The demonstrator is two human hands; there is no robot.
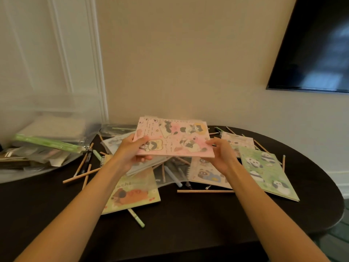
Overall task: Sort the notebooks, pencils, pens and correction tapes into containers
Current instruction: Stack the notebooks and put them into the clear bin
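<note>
The head view shows a person's bare forearms reaching out over a dark desk [188, 229] strewn with stationery. A pink notebook [175, 137] with cartoon animals on its cover is lifted clear of the pile and held between both hands, its cover facing up and tilted a little toward the camera. The left hand [132, 151] takes the near left corner: its grip is a pinch, thumb on top of the cover and curled fingers underneath. The right hand [221, 155] meets the near right edge, its grip likewise closed on the notebook's rim with the fingertips pointing inward. Directly below the lifted notebook lie clear sleeves, pens and a spiral notebook [207, 173]. A green panda notebook [268, 173] rests flat to the right of the right hand, and a yellow bear notebook [132, 191] lies under the left forearm, a green pen [136, 218] sticking out from beneath it. Wooden pencils [205, 191] are scattered across the desk. At the left edge stands a clear container [43, 114], blurred, already holding books and packets. A dark screen [317, 44] hangs on the wall at upper right.
</note>
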